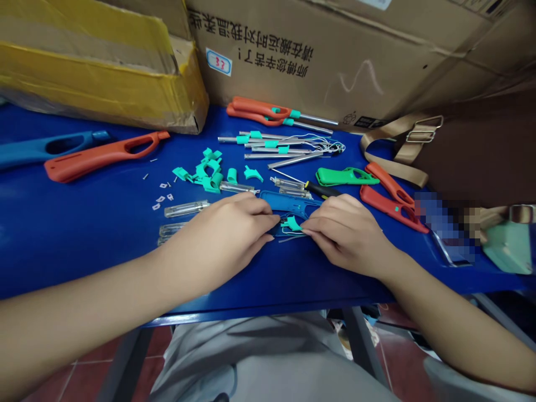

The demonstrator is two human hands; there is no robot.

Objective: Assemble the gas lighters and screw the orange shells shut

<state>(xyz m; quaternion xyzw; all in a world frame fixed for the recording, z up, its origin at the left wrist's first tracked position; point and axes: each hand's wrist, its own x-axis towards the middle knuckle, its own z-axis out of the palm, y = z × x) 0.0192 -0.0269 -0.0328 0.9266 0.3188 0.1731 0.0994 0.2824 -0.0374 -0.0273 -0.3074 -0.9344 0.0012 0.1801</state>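
Near the table's front edge, my left hand (238, 231) is closed round the end of a blue lighter casing half (274, 229), mostly hidden by the fingers. My right hand (349, 231) pinches a teal plastic trigger (293, 223) at that casing. Thin wires run beside the trigger. Just behind my fingertips lies another blue casing half (288, 202). A screwdriver with a black and yellow handle (320, 190) rests behind my right hand. Clear fuel tanks (186, 209) lie beside my left hand, and others (291, 187) lie behind the blue casing half.
Teal plastic parts (209, 170) are heaped left of centre, near small screws and white pieces. Metal lighter tubes with wires (280, 145) and orange lighters (262, 110) lie farther back. Cardboard boxes (285, 56) bound the rear. Red casings (391, 209) and a strap (393, 134) are rightward.
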